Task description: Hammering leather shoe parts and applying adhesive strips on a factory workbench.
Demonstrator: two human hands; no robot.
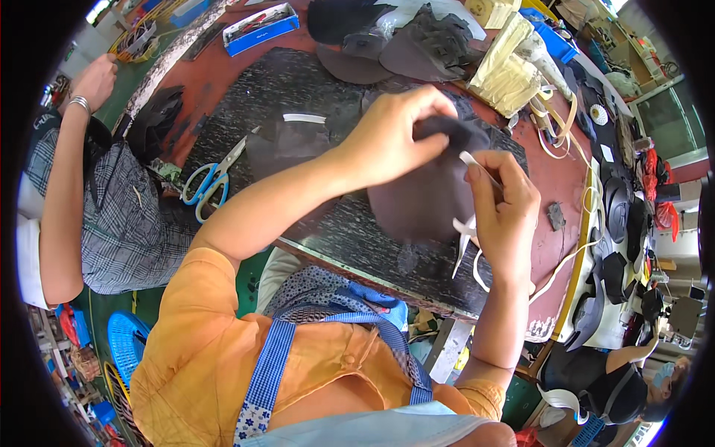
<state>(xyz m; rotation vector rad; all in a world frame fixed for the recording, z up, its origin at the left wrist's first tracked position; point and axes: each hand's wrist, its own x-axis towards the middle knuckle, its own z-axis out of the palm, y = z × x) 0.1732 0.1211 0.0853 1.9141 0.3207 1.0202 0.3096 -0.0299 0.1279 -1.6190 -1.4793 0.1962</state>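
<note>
My left hand (398, 138) is closed on the upper edge of a dark grey fabric piece (421, 197), lifted over the speckled black board and blurred by motion. My right hand (506, 205) pinches the end of a narrow white strip (468, 158) beside that edge. Below its fingers a white pointed thing (463, 237) sticks out; its kind is unclear. Scissors (212, 179) with blue and white handles lie on the board (261, 93), left of my left forearm. A short white strip (304, 118) rests on dark pieces beyond that forearm.
A blue box (261, 31) of small tools stands at the far edge, beside stacked dark pieces (428, 48). A yellowish wrapped block (506, 63) and loose pale strips (558, 127) lie to the right. Another person's arm (63, 194) is at the left; a further person (607, 384) is lower right.
</note>
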